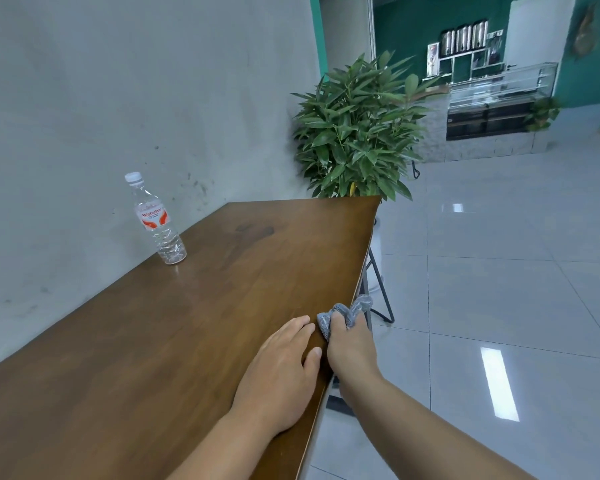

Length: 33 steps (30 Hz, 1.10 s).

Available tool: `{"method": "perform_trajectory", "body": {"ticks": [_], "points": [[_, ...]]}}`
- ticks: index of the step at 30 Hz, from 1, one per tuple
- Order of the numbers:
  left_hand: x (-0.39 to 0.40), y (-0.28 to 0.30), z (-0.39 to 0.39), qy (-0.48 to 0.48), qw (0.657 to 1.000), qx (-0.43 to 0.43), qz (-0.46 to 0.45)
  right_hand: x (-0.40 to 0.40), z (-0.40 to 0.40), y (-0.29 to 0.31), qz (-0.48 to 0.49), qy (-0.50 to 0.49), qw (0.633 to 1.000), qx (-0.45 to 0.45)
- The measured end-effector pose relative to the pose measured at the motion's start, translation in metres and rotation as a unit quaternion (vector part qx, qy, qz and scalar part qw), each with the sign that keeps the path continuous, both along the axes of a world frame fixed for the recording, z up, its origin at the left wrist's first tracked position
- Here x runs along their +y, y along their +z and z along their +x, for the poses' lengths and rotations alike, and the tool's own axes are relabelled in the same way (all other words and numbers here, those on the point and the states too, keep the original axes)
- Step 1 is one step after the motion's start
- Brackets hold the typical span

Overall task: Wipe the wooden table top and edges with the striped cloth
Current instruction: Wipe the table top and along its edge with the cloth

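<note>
The wooden table runs from the lower left toward the far right corner along a grey wall. My right hand grips the bunched grey striped cloth against the table's right edge, with the cloth folded over the rim. My left hand rests flat on the table top just left of the cloth, fingers straight and close to the edge.
A clear plastic water bottle with a red label stands on the table near the wall. A leafy potted plant stands beyond the far corner. Black metal table legs and a glossy tiled floor lie to the right.
</note>
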<state>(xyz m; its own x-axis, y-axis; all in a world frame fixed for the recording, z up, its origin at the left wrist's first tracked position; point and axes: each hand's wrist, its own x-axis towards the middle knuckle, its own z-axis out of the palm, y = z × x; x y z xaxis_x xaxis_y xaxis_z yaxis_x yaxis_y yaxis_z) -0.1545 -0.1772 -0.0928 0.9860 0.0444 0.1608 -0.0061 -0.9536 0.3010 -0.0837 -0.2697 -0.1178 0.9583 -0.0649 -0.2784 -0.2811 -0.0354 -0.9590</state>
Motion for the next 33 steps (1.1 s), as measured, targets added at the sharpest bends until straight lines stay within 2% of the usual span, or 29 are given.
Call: {"method": "perform_trajectory", "body": {"ticks": [9,21,27,33], "points": [[-0.003,0.002,-0.003,0.019,1.0,0.01,0.009,-0.007,0.034,0.013,0.007,0.016,0.999,0.037],[0.002,0.0,-0.016,0.008,1.0,0.01,0.006,-0.002,-0.027,0.003,0.0,0.018,1.0,0.016],[0.002,0.0,-0.013,0.012,1.0,0.011,0.007,-0.002,0.0,0.008,0.016,0.009,0.999,0.032],[0.003,0.001,-0.016,0.004,1.0,0.024,-0.006,-0.001,0.02,0.012,-0.009,-0.004,0.998,0.059]]}}
